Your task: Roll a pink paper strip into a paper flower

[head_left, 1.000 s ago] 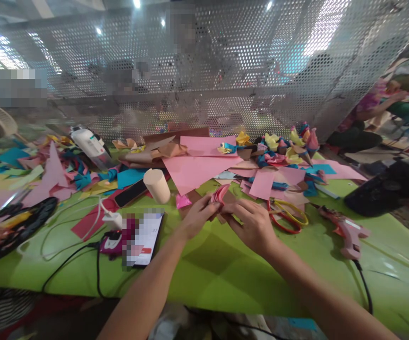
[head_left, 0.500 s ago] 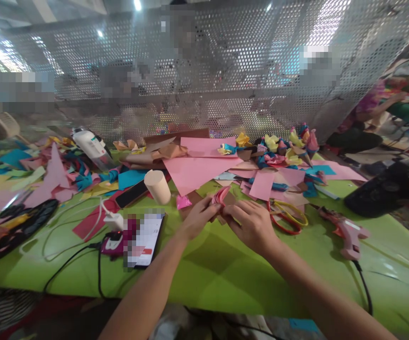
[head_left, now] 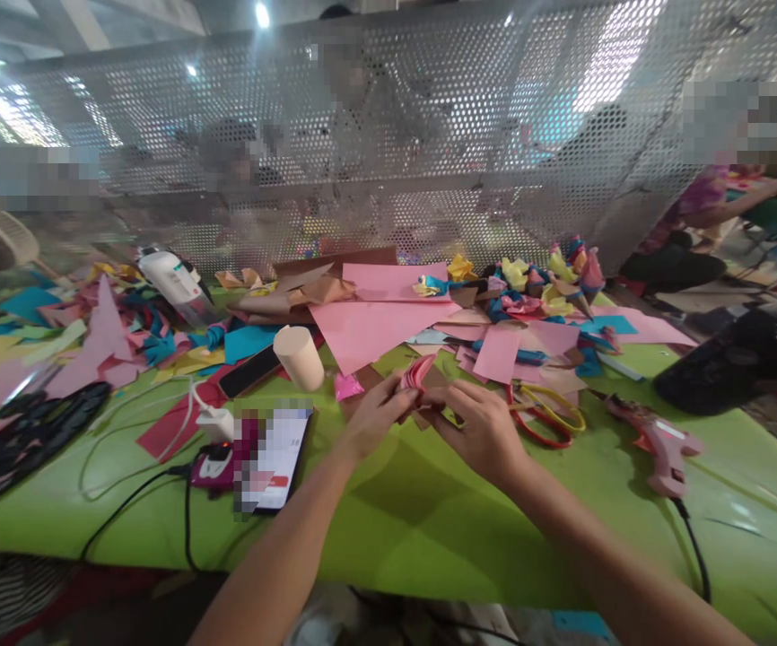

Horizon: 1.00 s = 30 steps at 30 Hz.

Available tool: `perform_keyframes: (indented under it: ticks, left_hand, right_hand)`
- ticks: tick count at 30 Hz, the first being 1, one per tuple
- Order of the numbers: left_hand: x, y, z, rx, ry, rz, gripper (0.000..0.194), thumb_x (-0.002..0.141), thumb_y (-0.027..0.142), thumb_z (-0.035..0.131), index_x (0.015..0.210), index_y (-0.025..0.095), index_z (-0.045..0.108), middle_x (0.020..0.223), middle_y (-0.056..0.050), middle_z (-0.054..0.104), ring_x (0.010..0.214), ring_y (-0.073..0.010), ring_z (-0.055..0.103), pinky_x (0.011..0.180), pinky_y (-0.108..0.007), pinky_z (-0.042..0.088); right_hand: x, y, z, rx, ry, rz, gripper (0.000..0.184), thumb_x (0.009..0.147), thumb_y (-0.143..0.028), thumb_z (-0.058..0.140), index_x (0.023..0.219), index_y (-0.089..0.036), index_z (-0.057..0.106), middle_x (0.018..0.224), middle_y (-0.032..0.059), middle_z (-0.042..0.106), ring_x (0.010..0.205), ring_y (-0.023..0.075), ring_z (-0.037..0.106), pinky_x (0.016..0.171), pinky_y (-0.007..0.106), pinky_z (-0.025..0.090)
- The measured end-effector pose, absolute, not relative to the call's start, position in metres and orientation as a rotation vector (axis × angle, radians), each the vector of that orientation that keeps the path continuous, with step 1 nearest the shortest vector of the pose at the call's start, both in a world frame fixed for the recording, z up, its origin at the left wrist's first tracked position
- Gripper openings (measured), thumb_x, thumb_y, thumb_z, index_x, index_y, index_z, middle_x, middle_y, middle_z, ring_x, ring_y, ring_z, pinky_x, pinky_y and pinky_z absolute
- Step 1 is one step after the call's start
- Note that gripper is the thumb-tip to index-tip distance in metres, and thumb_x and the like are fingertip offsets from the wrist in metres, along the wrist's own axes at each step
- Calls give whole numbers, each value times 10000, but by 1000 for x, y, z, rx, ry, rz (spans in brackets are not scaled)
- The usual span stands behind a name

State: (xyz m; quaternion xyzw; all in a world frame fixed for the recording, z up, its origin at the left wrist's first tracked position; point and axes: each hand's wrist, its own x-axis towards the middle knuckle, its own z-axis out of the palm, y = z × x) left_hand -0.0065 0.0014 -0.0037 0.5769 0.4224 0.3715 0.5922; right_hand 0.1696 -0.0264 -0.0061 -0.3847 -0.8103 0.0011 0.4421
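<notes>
My left hand and my right hand meet over the green table, both pinching a small folded pink paper piece backed by a brown paper scrap. The pink folds stick up between my fingertips. Red and yellow scissors lie just right of my right hand. A pink glue gun rests farther right.
A phone lies left of my left hand, with a charger and cables beside it. A cream paper roll, pink sheets, and many coloured scraps cover the back. A perforated metal screen stands behind; people sit beyond it.
My hands stay on the pink piece with only slight finger shifts. At far left, another person's hand and the coloured items on the black tray have gone from view.
</notes>
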Motion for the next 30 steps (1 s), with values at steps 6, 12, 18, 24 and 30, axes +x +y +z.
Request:
perform_keyframes:
  ticks: [6,12,18,24,30]
  left_hand:
    - [-5,2,-4,1357,934,829,312,821,490,588,851,183,538,682,40,370,615,-106,306,572,-256,256]
    - [-4,1,-1,1335,936,834,299,806,473,599,830,183,529,664,47,375,599,-99,311,562,-247,249]
    - [-5,2,-4,1303,950,840,316,803,481,619,891,179,587,675,42,426,590,-95,321,566,-246,260]
    - [-5,0,-1,1268,954,827,426,801,533,630,1013,164,634,678,24,453,597,-110,338,575,-265,276]
    - [-6,0,-1,1320,949,835,381,817,507,625,1002,175,650,711,11,482,638,-121,371,594,-261,303]
  right_hand:
    - [169,-28,-4,-958,-1989,49,60,904,-179,617,913,-213,665,772,30,717,671,168,664,611,273,494]
    - [168,-27,-5,-976,-1971,85,44,890,-184,637,915,-205,666,789,37,727,683,171,671,618,271,507]
    - [167,-28,1,-984,-1910,192,40,860,-178,655,866,-215,666,716,8,684,620,148,630,563,241,484]
    - [169,-30,6,-959,-1868,244,94,885,-154,606,918,-219,666,741,16,692,628,148,631,568,237,500]
    - [171,-28,2,-973,-1864,281,79,887,-157,618,889,-212,674,722,20,691,627,157,636,574,246,498]
